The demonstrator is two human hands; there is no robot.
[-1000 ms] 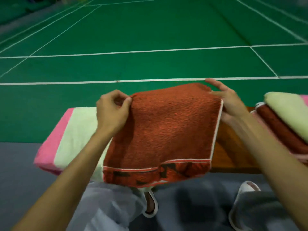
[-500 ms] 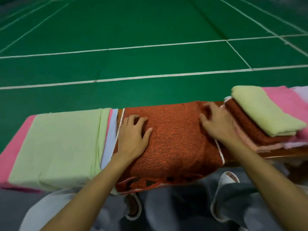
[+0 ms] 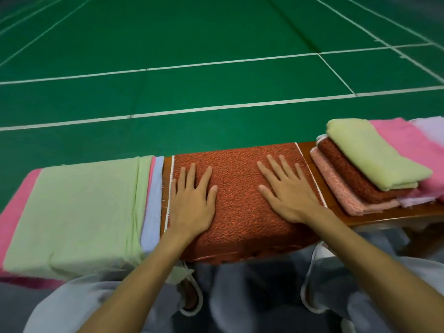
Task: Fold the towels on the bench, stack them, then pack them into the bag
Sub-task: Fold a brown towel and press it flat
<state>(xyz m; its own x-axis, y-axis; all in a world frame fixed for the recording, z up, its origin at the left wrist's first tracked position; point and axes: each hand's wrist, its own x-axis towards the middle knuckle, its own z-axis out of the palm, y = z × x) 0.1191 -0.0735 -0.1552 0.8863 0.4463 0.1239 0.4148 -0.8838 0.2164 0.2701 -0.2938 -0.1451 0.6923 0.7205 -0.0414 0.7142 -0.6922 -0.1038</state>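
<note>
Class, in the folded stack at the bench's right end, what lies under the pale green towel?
Under the pale green towel lies a folded rust-red towel, then a speckled pink towel on the wooden bench. Only their edges show; their middles are covered.

- Indoor sports hall: green court floor (image 3: 216, 32) marked with white boundary lines (image 3: 182, 111).
- Wooden bench (image 3: 389, 216) at courtside.
</note>
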